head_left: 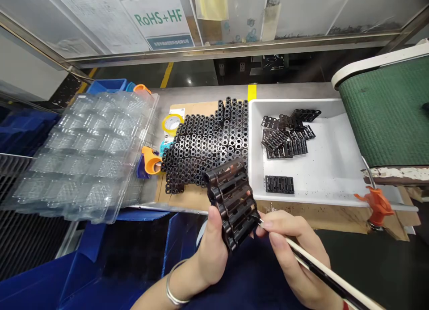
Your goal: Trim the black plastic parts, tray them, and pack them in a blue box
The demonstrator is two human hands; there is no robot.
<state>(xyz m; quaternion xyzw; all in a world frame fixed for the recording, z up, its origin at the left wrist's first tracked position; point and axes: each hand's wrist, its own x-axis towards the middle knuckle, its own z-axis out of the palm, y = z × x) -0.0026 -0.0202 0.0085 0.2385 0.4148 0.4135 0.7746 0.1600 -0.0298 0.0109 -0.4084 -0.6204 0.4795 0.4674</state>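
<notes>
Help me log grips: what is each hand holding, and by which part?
The left hand holds the black ribbed part by its lower left side; the right hand holds the pen-like tool near its tip.

A glossy black slotted plastic frame point(233, 203) is being held tilted; a slim cream-and-black tool point(314, 261) is apparently touching its right edge, tip-first.

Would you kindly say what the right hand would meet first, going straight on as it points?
Probably the black, slotted plastic part in the left hand, though the depth between them is unclear.
</notes>
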